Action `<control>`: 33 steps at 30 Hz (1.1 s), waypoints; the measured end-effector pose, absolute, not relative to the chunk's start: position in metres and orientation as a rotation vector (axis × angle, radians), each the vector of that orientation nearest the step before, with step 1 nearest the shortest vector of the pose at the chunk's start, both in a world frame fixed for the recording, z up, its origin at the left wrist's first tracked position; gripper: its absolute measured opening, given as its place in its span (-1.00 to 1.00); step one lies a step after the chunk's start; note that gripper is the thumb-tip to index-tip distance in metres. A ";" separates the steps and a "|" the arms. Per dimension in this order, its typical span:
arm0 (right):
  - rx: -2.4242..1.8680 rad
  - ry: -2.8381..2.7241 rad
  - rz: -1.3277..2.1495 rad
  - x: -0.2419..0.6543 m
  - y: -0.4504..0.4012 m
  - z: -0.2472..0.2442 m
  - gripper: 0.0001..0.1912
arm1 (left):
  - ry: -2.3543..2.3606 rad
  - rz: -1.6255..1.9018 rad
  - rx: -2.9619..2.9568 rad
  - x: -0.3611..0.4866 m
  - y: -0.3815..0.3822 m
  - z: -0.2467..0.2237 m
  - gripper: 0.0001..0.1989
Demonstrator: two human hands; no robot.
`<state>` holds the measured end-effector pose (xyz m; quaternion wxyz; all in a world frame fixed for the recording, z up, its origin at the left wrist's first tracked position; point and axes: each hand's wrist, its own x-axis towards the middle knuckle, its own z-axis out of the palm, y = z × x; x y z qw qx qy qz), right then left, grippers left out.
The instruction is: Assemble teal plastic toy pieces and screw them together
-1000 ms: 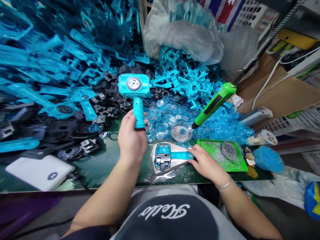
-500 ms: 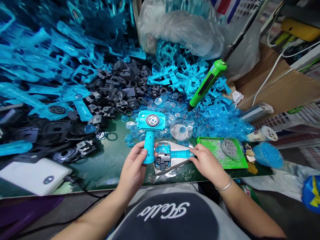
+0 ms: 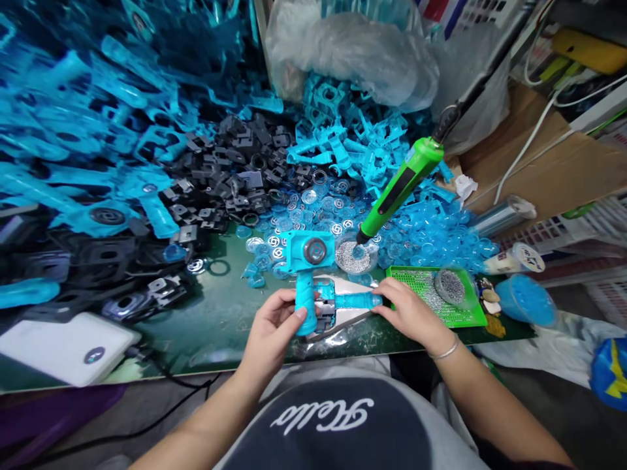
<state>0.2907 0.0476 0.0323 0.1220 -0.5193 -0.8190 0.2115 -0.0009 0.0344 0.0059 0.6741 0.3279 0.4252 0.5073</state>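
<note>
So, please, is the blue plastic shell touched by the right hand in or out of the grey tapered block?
In: the shell lies inside the block, whose surface shows on both sides.

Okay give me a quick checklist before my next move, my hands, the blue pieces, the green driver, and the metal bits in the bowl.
1. Left hand has the blue hammer by its handle: ok.
2. Right hand is on the handle end of the blue shell: ok.
3. Whole blue shell in plain view: not ok, the hammer and left hand cover part of its head.
4. Dark insert fully seated in the shell: cannot tell, it is partly hidden.
5. Driver clear of both hands: ok, it hangs with its tip at the bowl.
6. Metal bits in the bowl: ok.
</note>
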 end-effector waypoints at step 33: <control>-1.311 -2.320 0.642 0.238 0.057 0.024 -0.74 | 1.464 1.366 1.198 -0.024 0.041 -0.003 -0.87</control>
